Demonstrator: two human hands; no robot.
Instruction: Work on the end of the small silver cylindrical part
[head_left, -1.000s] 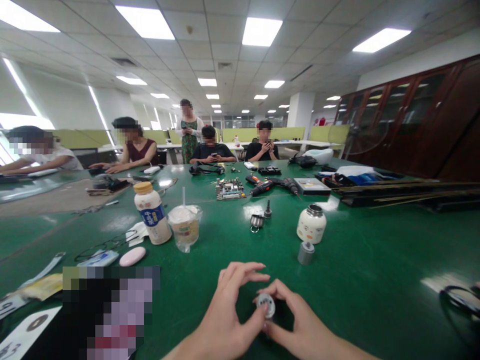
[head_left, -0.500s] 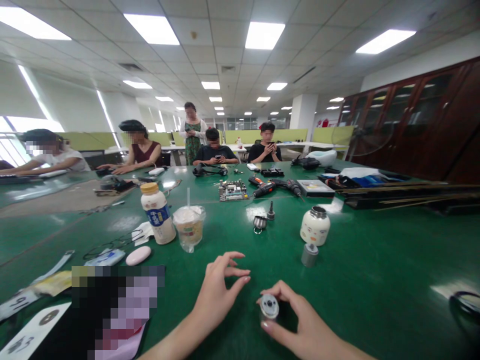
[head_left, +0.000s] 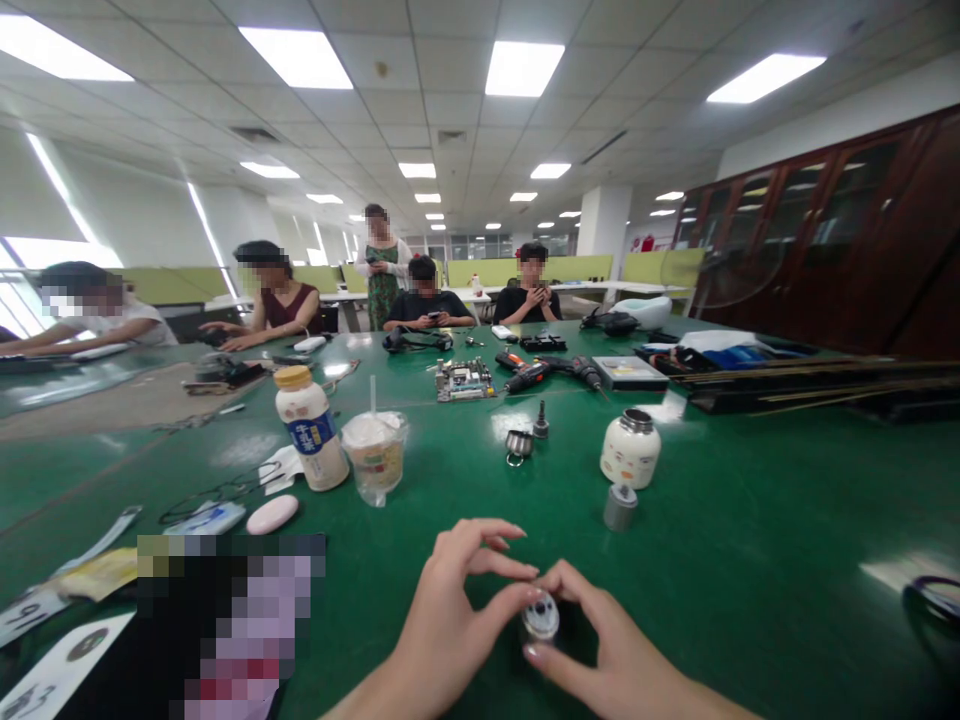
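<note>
My right hand (head_left: 604, 640) grips a small silver metal cylinder (head_left: 541, 622) between thumb and forefinger, low in the view over the green table (head_left: 720, 590). The cylinder's round end with dark holes faces up. My left hand (head_left: 465, 610) is beside it, its thumb tip at the near rim of that end and its fingers curved apart behind; whether it grips the cylinder is unclear. A similar metal cylinder (head_left: 620, 507) stands further off on the right, in front of a cream jar (head_left: 631, 452) with an open metal neck.
A bottle (head_left: 313, 435), a lidded cup (head_left: 375, 460) and a pink oval object (head_left: 273, 514) stand or lie left. Farther ahead are a small metal pot (head_left: 518, 446), a circuit board (head_left: 463, 381) and power drills (head_left: 529, 376). Several people are around the table's far side.
My left hand has moved right, and its thumb now reaches the top of the cylinder in my right hand. The view has shifted slightly.
</note>
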